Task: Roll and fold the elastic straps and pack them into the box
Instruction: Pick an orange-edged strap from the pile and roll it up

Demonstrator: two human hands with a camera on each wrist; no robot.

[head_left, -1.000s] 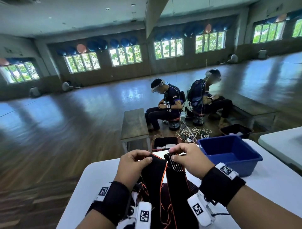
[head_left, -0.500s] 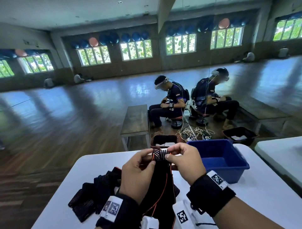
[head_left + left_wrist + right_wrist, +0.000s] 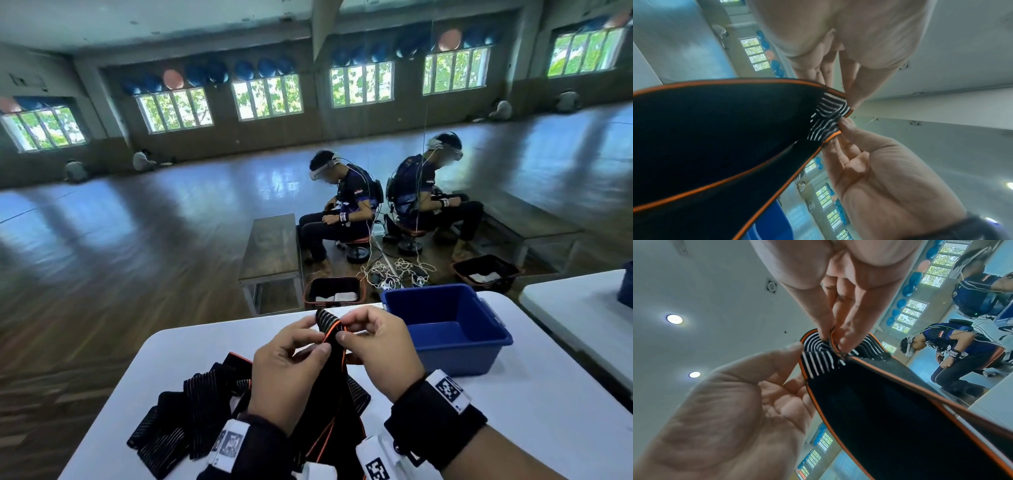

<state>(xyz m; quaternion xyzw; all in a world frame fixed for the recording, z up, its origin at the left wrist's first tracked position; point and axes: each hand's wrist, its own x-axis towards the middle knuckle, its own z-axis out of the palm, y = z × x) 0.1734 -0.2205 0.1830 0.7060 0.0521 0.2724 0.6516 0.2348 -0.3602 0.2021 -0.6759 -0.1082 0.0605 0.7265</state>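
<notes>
I hold a black elastic strap (image 3: 329, 322) with orange edging and white stripes upright over the white table (image 3: 513, 428). My left hand (image 3: 317, 337) and right hand (image 3: 346, 330) both pinch its folded top end between thumb and fingertips. The rest of the strap hangs down between my wrists. The left wrist view shows the left hand (image 3: 846, 97) on the striped tip of the strap (image 3: 735, 129). In the right wrist view the right hand (image 3: 833, 337) pinches the curled end of the strap (image 3: 879, 394). The blue box (image 3: 493, 353) stands just right of my hands, and nothing shows inside it.
A pile of more black straps (image 3: 191, 411) lies on the table to the left of my wrists. A second white table (image 3: 582, 308) stands to the right. Beyond the far edge are a bench (image 3: 270, 246), floor baskets (image 3: 334, 291) and two seated people (image 3: 346, 209).
My hands have drawn closer together and the strap's end is now folded narrow between the fingertips. The head view has tilted down, which brings the strap pile into sight.
</notes>
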